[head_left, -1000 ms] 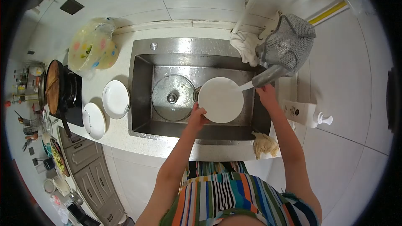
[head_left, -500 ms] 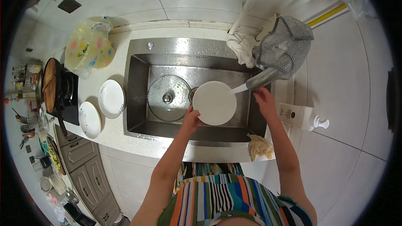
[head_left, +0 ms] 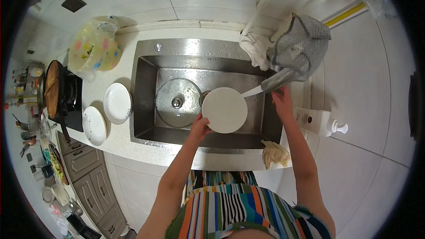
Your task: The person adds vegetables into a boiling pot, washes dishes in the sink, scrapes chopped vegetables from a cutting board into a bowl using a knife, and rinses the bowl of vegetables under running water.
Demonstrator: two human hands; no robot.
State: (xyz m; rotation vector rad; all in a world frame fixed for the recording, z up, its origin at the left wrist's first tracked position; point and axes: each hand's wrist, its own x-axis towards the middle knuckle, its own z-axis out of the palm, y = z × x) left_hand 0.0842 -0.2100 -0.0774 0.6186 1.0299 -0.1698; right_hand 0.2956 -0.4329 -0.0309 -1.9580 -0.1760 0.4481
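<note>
Though in left grip (head_left: 201,127), dish (head_left: 225,109) rightward.

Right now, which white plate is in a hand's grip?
The white plate over the sink, in the left hand; the other two plates rest on the countertop.

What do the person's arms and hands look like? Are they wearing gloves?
No gloves! The left hand and right hand are bare, and no watch or bracelet shows. The arms are bare too, up to the edges of a striped top. Its stripes include orange, green, blue, white and black. Rings or nail polish are too small to tell.
</note>
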